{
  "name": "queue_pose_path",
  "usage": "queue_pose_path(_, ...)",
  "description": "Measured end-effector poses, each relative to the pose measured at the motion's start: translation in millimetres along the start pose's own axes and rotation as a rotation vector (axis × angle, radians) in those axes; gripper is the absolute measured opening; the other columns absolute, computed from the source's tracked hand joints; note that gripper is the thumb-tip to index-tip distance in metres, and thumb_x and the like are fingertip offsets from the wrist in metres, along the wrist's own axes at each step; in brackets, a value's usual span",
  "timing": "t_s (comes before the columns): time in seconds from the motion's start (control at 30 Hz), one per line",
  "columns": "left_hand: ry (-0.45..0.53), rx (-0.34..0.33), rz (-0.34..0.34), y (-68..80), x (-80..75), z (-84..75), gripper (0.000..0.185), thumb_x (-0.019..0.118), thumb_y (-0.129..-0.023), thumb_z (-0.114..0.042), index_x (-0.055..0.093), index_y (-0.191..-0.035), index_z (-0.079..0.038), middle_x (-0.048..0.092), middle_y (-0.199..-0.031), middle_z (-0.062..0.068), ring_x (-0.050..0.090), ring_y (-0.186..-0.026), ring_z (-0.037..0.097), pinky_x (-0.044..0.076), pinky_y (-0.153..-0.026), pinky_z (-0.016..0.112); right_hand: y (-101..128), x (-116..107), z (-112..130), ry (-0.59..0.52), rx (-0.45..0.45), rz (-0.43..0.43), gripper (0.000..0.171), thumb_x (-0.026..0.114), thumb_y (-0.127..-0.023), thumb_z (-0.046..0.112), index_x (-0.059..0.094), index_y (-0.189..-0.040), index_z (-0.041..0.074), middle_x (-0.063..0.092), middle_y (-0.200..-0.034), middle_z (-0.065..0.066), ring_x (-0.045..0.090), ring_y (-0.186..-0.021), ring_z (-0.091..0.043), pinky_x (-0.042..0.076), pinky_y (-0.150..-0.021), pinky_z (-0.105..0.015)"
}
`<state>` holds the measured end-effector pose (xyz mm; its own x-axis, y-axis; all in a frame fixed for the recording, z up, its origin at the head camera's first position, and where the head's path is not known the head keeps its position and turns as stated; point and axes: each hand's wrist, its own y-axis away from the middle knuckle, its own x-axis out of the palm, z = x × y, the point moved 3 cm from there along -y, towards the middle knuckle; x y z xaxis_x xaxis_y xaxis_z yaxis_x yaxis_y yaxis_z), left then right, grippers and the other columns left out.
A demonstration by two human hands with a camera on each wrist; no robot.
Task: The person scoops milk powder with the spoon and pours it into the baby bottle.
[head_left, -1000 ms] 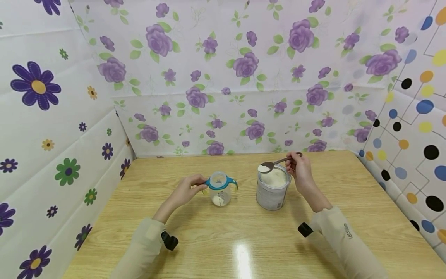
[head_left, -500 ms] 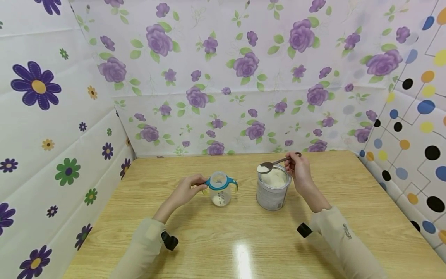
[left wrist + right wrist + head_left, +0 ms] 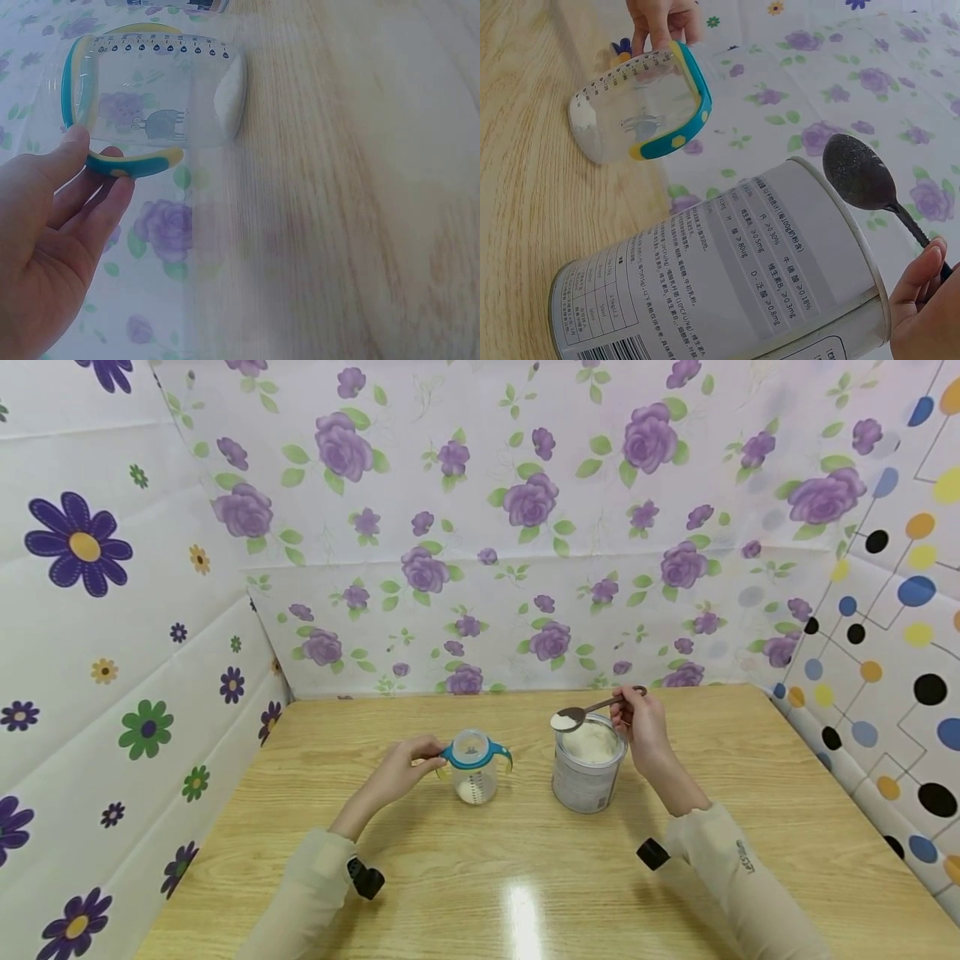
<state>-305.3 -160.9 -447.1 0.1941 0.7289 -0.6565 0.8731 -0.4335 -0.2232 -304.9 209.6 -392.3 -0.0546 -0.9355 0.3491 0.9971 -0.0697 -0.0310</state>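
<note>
The little clear bottle (image 3: 475,774) stands on the desk (image 3: 525,877), left of the tin (image 3: 587,768) and not touching it. It looks light and smooth, so it could tip or slide with a small bump. It has a blue ring with two handles near the top, and a bit of white powder lies at the bottom. A handle is a good place to hold it, because the clear side may be slippery. The left hand (image 3: 405,772) holds the near handle (image 3: 135,161), with the thumb on top and the fingers curled under it. That arm lies low and reaches in from the left, with the wrist close to the desk. The tin is open and looks full of white powder, so it is likely heavier and will stay put. The spoon (image 3: 581,714) is thin, dark and stiff. It has a heap of powder in its bowl, and that powder is loose and would spill if the spoon tilts. The end of the long handle is the spot to hold. The right hand (image 3: 637,727) pinches the spoon there with thumb and fingertips. This hand is lifted above the tin's far right edge, with the wrist bent up. The spoon bowl hangs level over the tin's left rim, pointing toward the bottle.
</note>
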Motion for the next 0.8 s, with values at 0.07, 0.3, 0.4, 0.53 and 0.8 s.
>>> queue_pose_path(0.07, 0.000, -0.005, 0.001, 0.1, 0.4, 0.6, 0.010, 0.064, -0.093, -0.013, 0.068, -0.101, -0.018, 0.072, -0.105, 0.003, 0.068, -0.102, 0.022, 0.056, -0.090, 0.041, 0.2, 0.3, 0.0, -0.002, 0.002, 0.001, 0.025, 0.040, -0.105, 0.022, 0.054, -0.091, 0.007, 0.056, -0.060, 0.006, 0.049, -0.050, -0.003, 0.042, -0.046, -0.013)
queue_pose_path(0.3, 0.003, -0.007, 0.005, 0.4, 1.1, 0.9, 0.011, 0.064, -0.093, -0.015, 0.068, -0.103, -0.018, 0.072, -0.105, 0.002, 0.068, -0.102, 0.021, 0.056, -0.090, 0.041, 0.6, 0.0, -0.6, -0.008, 0.010, -0.007, 0.025, 0.041, -0.105, 0.022, 0.055, -0.089, 0.008, 0.057, -0.060, 0.006, 0.050, -0.050, -0.003, 0.042, -0.046, -0.012)
queue_pose_path(0.4, 0.008, -0.003, 0.004, 0.6, 0.9, 0.6, 0.011, 0.064, -0.094, -0.015, 0.069, -0.103, -0.017, 0.072, -0.105, 0.003, 0.068, -0.102, 0.021, 0.056, -0.090, 0.042, 0.7, 0.0, -1.2, -0.008, 0.012, -0.008, 0.026, 0.041, -0.105, 0.023, 0.056, -0.088, 0.010, 0.057, -0.060, 0.006, 0.051, -0.050, -0.003, 0.043, -0.046, -0.012)
queue_pose_path(0.53, 0.007, 0.003, 0.001, 0.8, 0.3, 0.3, 0.011, 0.063, -0.094, -0.015, 0.069, -0.103, -0.017, 0.072, -0.105, 0.003, 0.068, -0.101, 0.021, 0.057, -0.088, 0.041, 0.2, -0.4, -1.9, -0.011, 0.011, -0.003, 0.025, 0.042, -0.105, 0.024, 0.056, -0.091, 0.008, 0.058, -0.061, 0.006, 0.052, -0.051, -0.003, 0.044, -0.047, -0.012)
queue_pose_path(0.8, 0.000, 0.011, 0.004, 0.8, -0.3, -0.5, 0.011, 0.063, -0.094, -0.016, 0.069, -0.103, -0.018, 0.072, -0.106, 0.003, 0.068, -0.101, 0.021, 0.057, -0.088, 0.040, 0.3, -0.7, -2.0, -0.004, 0.007, 0.000, 0.025, 0.042, -0.105, 0.025, 0.056, -0.093, 0.008, 0.059, -0.062, 0.006, 0.053, -0.052, -0.003, 0.044, -0.047, -0.012)
